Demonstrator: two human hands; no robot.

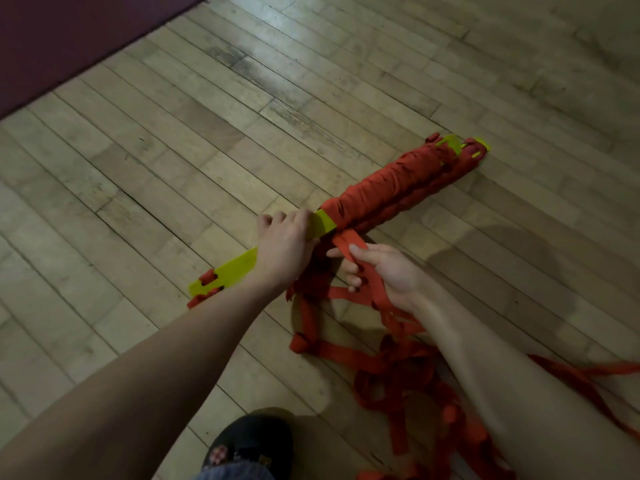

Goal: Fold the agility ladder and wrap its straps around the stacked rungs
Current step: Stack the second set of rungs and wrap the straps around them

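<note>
Head view: stacked rungs [239, 268] pinned to floor [173, 150] by left hand [285, 244], clamped over them, so wrap stays tight; strap [349, 245] pinched taut by right hand [384, 271], apparently for next turn.

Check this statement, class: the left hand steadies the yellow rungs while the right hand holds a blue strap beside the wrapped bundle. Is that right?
One detail is wrong: the strap is red, not blue, as the head view shows. The rest stands: the left hand steadies the yellow rungs while the right hand holds the strap beside the wrapped bundle.
</note>
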